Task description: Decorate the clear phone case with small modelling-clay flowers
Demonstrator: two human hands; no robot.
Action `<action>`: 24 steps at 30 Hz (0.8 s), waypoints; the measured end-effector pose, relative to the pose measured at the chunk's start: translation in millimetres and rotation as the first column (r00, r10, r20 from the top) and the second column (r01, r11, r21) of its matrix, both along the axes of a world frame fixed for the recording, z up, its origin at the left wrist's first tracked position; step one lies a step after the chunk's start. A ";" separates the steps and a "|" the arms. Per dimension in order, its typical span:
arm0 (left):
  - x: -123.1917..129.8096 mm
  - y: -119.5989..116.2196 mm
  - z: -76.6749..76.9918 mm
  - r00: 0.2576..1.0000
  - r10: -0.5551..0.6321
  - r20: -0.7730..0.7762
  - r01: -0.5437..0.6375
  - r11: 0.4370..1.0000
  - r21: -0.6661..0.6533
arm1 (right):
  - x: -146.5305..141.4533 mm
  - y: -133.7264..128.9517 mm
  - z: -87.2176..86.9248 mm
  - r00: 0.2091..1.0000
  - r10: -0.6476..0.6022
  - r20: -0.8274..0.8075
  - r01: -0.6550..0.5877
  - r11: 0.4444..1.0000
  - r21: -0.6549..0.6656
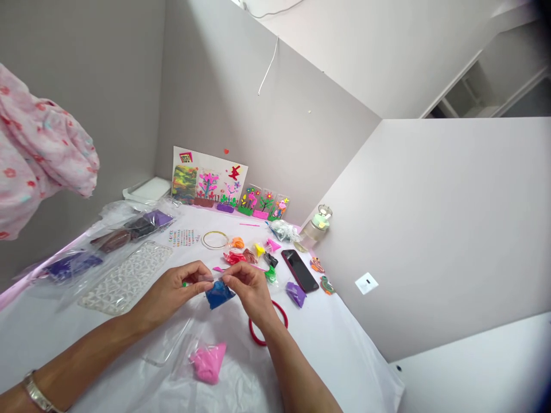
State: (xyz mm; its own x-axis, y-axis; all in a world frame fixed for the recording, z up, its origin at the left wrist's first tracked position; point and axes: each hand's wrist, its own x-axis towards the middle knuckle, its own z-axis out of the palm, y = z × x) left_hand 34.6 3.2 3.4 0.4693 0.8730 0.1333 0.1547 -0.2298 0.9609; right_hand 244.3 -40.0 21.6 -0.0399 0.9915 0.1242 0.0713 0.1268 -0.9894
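A small clear bag of blue clay (219, 294) hangs between my two hands over the white table. My left hand (192, 279) pinches the bag's upper left edge. With thumb and forefinger together, my right hand (246, 282) grips the upper right edge. Just below, a bag of pink clay (209, 362) lies on the table, beside a clear phone case (166, 353) partly hidden by my left forearm. A red ring (282, 312) lies partly under my right wrist.
Bags of red (232, 257), green and purple clay (296, 293) and a phone (299, 270) lie beyond and right. A textured clear sheet (127, 281) is left. A bottle (316, 228) and decorated panels (210, 186) stand behind. Pink floral cloth (41, 152) hangs upper left.
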 end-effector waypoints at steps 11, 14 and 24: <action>0.9 -3.5 -9.4 0.993 -0.106 -0.056 0.106 0.994 -0.017 | 29.0 -6.9 36.3 0.880 0.048 0.472 -0.037 0.999 -0.033; 6.8 -4.9 -16.9 0.973 -0.200 -0.111 0.199 0.980 -0.021 | 67.4 -13.0 53.9 0.654 -0.131 0.745 0.212 0.977 -0.013; -0.4 -0.1 -11.6 0.985 0.150 -0.084 -0.138 0.981 0.135 | 129.4 -19.5 31.5 0.294 -0.108 0.950 0.572 0.816 -0.084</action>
State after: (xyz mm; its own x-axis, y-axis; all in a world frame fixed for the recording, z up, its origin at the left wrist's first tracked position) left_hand 34.2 3.1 -8.2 0.3551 0.9109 0.2101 0.2828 -0.3189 0.9046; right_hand 373.7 -59.6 53.1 0.4602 0.8839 -0.0839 0.8512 -0.4661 -0.2414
